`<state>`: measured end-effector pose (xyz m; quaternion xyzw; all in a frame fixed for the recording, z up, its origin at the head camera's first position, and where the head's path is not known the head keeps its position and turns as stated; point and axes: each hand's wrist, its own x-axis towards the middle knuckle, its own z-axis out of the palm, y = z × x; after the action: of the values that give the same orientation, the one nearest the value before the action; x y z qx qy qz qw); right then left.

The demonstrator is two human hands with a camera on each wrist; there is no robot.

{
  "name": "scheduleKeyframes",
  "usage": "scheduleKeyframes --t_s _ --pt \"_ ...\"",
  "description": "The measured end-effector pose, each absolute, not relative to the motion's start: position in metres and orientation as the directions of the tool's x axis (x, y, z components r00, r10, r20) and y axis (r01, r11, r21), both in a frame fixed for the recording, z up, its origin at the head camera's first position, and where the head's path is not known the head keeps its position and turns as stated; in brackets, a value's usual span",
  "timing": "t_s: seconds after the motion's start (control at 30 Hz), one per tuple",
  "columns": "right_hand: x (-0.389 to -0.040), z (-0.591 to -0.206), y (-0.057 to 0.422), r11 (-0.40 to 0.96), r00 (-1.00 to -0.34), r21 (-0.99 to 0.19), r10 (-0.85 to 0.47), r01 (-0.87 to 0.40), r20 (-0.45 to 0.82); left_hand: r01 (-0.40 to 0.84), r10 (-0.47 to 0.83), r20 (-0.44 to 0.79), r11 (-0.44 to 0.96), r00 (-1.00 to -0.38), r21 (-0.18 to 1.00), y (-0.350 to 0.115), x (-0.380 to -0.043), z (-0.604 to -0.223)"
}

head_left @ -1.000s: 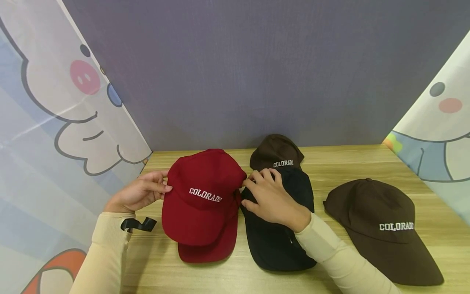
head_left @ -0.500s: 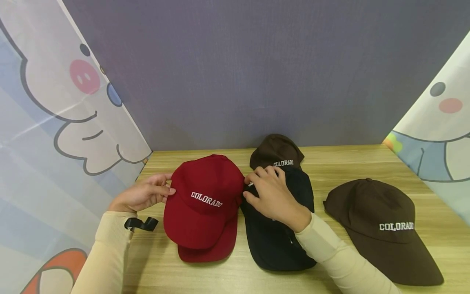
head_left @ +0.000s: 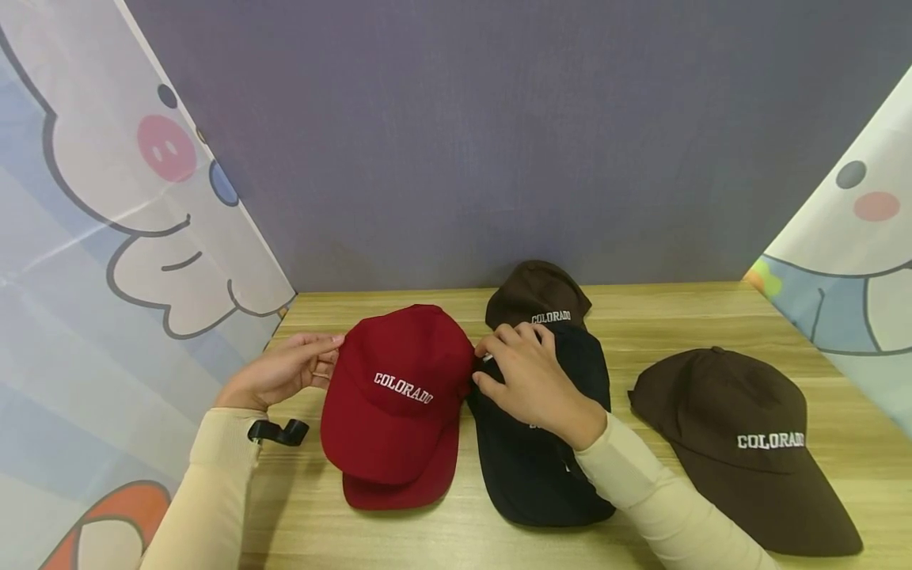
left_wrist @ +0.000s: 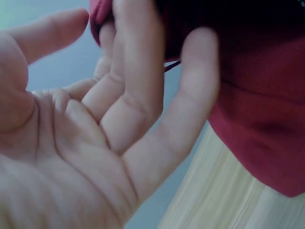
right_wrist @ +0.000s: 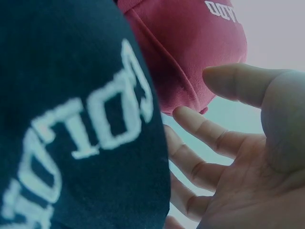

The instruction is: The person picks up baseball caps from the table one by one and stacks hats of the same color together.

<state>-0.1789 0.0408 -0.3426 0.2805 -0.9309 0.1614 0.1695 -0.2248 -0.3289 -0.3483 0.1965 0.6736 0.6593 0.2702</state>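
A red baseball cap (head_left: 406, 356) with white COLORADO lettering lies over a second red cap (head_left: 399, 497), whose brim shows below. My left hand (head_left: 285, 370) is at the upper cap's left edge. In the left wrist view the thumb stands apart from the red cloth (left_wrist: 267, 129), while loosely bent fingers reach under its edge. My right hand (head_left: 530, 384) hovers over a black cap (head_left: 534, 495), fingertips at the red cap's right side. The right wrist view has that hand's thumb and fingers spread beside the red cap (right_wrist: 186, 52), black cap (right_wrist: 95, 181) in front.
A small-looking brown cap (head_left: 534, 293) sits behind the black one, against the grey back panel (head_left: 456, 158). At the right lies another brown cap (head_left: 727, 404), brim toward the front. Printed cartoon panels (head_left: 93, 261) flank the wooden table (head_left: 285, 514). A black strap (head_left: 278, 432) hangs from the left wrist.
The upper red cap has come down and slightly right over the other red one. My left thumb has moved off its front face to the edge. My right hand has barely shifted.
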Motion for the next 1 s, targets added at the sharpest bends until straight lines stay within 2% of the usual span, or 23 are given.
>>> scheduleKeyframes --t_s 0.27,0.53,1.0 --pt "-0.178 -0.343 0.039 0.788 -0.785 -0.205 -0.476 -0.581 0.396 -0.08 0.51 -0.138 0.134 -0.849 0.988 -0.326 -0.224 -0.351" --pt "-0.177 -0.343 0.039 0.788 -0.784 -0.2 -0.479 -0.583 0.396 -0.053 0.536 -0.108 0.117 -0.837 0.992 -0.329 -0.225 -0.353" --pt "-0.177 -0.343 0.038 0.786 -0.779 -0.195 -0.483 -0.587 0.4 -0.141 0.531 -0.204 0.157 -0.823 0.977 -0.336 -0.226 -0.363"
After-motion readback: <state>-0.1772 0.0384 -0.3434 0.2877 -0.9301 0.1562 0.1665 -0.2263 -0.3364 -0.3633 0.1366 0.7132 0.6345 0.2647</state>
